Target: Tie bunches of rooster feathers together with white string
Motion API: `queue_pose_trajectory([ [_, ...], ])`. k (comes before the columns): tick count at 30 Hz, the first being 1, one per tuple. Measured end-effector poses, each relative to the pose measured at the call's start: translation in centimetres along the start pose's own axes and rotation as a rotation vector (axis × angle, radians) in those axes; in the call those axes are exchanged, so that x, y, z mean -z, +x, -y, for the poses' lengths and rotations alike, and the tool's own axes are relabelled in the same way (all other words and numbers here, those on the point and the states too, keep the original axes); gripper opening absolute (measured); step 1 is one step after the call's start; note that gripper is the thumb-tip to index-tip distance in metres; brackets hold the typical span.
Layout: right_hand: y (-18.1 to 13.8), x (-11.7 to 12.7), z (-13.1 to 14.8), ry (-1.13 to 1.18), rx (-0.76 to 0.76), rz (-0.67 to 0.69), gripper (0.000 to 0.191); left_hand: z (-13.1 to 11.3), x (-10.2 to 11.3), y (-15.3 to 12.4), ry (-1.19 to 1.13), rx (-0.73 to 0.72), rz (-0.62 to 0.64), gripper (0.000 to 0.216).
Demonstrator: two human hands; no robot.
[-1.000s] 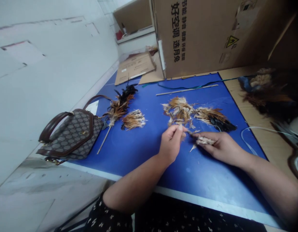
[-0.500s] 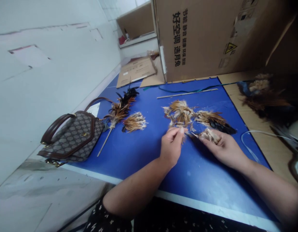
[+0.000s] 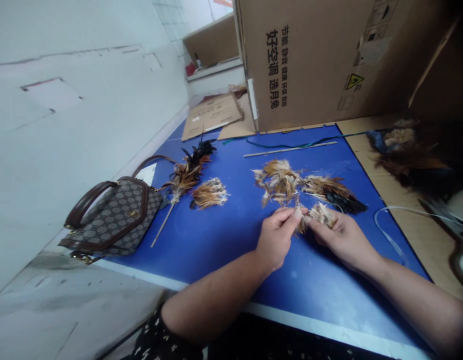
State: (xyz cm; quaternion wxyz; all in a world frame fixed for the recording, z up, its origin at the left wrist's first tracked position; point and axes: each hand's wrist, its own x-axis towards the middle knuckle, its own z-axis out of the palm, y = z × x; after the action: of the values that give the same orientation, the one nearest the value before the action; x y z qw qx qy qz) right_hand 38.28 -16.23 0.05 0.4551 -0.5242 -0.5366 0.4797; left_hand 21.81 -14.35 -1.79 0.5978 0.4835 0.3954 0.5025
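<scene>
My left hand [image 3: 278, 235] is closed in a pinch on small brown feathers [image 3: 301, 226], close beside the other hand. My right hand [image 3: 346, 240] wraps round a tuft of pale feathers [image 3: 322, 214], its thumb and fingertips near the left ones. Beyond the hands lies a loose pile of tan and white feathers [image 3: 280, 180]. To its right is a bunch of brown and black feathers [image 3: 334, 192]. A smaller tan feather bunch [image 3: 209, 193] rests further left. Beside it, a feather duster [image 3: 188, 175] with black and brown plumes lies on its thin stick.
A patterned handbag [image 3: 119, 215] stands at the left of the blue table [image 3: 224, 250]. A thin stick [image 3: 291, 149] and a green ribbon [image 3: 269, 145] lie at the back, before a large cardboard box [image 3: 310, 65]. Dark feathers [image 3: 415, 150] heap at the right.
My left hand has moved right, closer to my right hand, and brown feathers now show at its fingertips. My right hand still holds the pale tuft. The view has tilted slightly.
</scene>
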Motion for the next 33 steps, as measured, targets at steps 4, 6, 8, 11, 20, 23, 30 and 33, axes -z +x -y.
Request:
queue_pose_trajectory([
  [4,0.1,0.2,0.0,-0.082,0.044,-0.01,0.039,0.2,0.3,0.1,-0.004,0.003,-0.034,0.034],
  [6,0.3,0.6,-0.5,-0.176,0.131,-0.04,0.035,0.1,0.6,0.4,0.003,0.003,-0.101,0.037],
  [8,0.4,1.0,-1.3,-0.332,0.229,-0.053,0.03,0.0,0.9,0.7,-0.007,0.01,-0.187,0.04],
  [11,0.8,1.3,-2.4,-0.683,0.265,-0.05,0.03,-0.1,1.2,1.1,-0.061,0.036,-0.269,0.043],
  [20,1.8,1.4,-3.0,-0.773,0.286,-0.079,0.016,-0.1,1.4,1.2,-0.116,0.063,-0.298,0.046],
  [23,1.7,1.4,-2.5,-0.488,0.295,-0.191,0.018,0.0,1.4,1.2,-0.147,0.111,-0.279,0.048],
  [30,0.8,0.2,-1.0,-0.152,0.148,-0.157,0.03,0.0,0.7,1.1,-0.264,0.112,-0.126,0.037],
  [33,0.6,-0.1,-0.9,-0.116,0.124,-0.1,0.035,-0.5,0.3,1.0,-0.326,0.105,-0.065,0.034],
])
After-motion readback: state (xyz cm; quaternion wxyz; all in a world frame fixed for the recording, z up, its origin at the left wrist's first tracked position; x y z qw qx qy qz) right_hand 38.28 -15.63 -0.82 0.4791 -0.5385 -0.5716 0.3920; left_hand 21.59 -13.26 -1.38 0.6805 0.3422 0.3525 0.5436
